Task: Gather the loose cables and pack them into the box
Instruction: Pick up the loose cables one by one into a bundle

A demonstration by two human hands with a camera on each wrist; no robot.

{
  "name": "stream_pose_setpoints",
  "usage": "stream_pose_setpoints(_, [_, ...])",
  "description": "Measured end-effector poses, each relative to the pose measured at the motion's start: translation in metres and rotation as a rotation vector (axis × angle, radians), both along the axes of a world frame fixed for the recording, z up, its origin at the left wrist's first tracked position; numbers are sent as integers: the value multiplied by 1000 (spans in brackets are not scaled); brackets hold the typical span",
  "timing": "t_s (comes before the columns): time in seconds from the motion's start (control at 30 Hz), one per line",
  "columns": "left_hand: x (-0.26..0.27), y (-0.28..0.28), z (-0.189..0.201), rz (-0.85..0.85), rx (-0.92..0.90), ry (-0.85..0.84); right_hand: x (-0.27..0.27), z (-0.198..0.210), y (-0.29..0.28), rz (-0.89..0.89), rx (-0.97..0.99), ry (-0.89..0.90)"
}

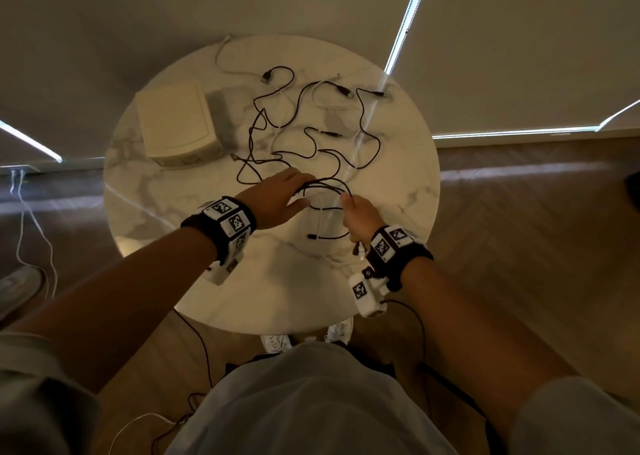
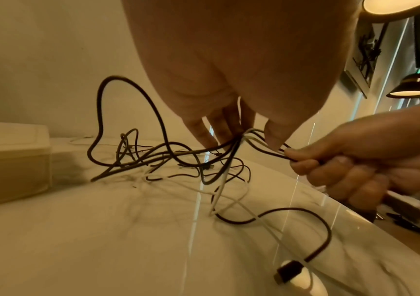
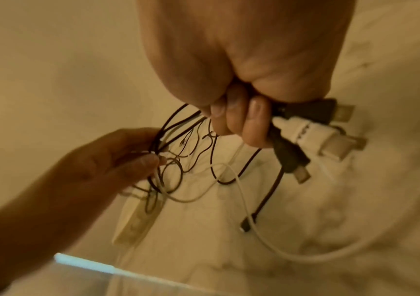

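Several black and white cables (image 1: 361,118) lie tangled across the round marble table (image 1: 277,281). The cream box (image 1: 173,118) stands at the table's left with its lid on, also seen in the left wrist view (image 2: 9,160). My right hand (image 1: 349,205) is a fist round a bunch of cable ends; black and white USB plugs (image 3: 312,132) stick out below its fingers (image 3: 254,128). My left hand (image 1: 304,191) is just left of it, and its thumb and fingers (image 2: 204,132) pinch the same strands (image 2: 99,112) that run to the tangle.
The table's near edge is close to my body, with white shoes (image 1: 277,342) under it. More cables trail on the wooden floor at the left (image 1: 34,233). Lit lamps (image 2: 409,88) hang at the right in the left wrist view.
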State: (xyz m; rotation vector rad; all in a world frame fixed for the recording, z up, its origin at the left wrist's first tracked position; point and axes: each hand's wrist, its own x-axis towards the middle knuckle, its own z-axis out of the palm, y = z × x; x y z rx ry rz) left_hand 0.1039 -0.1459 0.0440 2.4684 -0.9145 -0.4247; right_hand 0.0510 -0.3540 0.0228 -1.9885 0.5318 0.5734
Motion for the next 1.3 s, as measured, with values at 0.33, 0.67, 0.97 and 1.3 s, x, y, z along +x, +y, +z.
stream_pose_setpoints(0.33, [-56, -17, -36, -9, -35, -172, 0, -1, -30, -530, 731, 67])
stream_pose_setpoints(0.67, [-88, -42, -67, -248, 371, 18, -8, -2, -53, -414, 770, 79])
stream_pose_setpoints(0.97, [-78, -37, -52, -244, 157, -108, -6, -5, -50, -118, 587, 15])
stream_pose_setpoints(1.3, [-49, -29, -6, 20, 32, -235, -11, 7, -37, 15, 584, 129])
